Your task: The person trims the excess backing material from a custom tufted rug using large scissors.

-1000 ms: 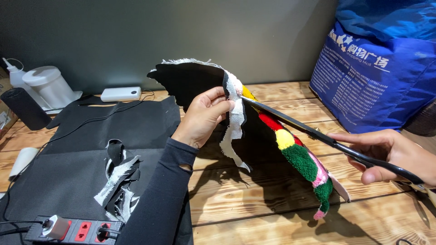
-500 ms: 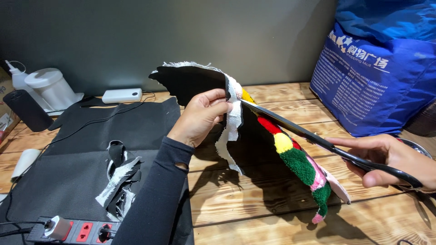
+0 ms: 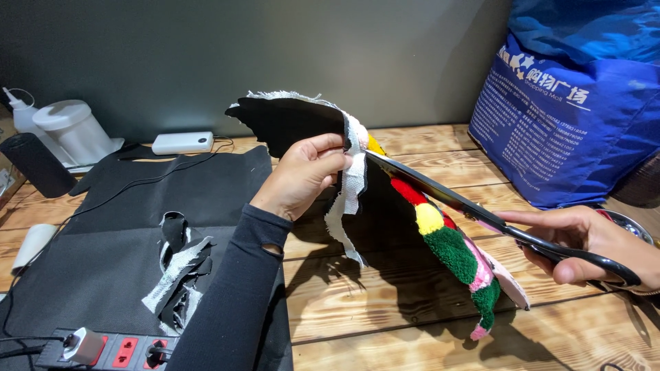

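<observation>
My left hand (image 3: 302,175) pinches the upper edge of a tufted rug piece (image 3: 447,240) with black backing and red, yellow, green and pink pile, held up above the wooden table (image 3: 385,302). A white frayed fabric strip (image 3: 347,196) hangs down from the cut edge beside my fingers. In my right hand (image 3: 591,240) are long black scissors (image 3: 481,209), their blades running up-left with the tip at the rug's edge next to my left fingers.
A black felt sheet (image 3: 103,233) with fabric scraps (image 3: 179,271) covers the table's left. A power strip (image 3: 113,347) lies at the front left. A white power bank (image 3: 182,142), white container (image 3: 72,130) and black roll (image 3: 34,165) stand at the back left. A blue bag (image 3: 570,103) fills the back right.
The scissors have slid slightly forward along the rug's edge and my right hand has shifted a little left. The left hand keeps its grip, almost unmoved.
</observation>
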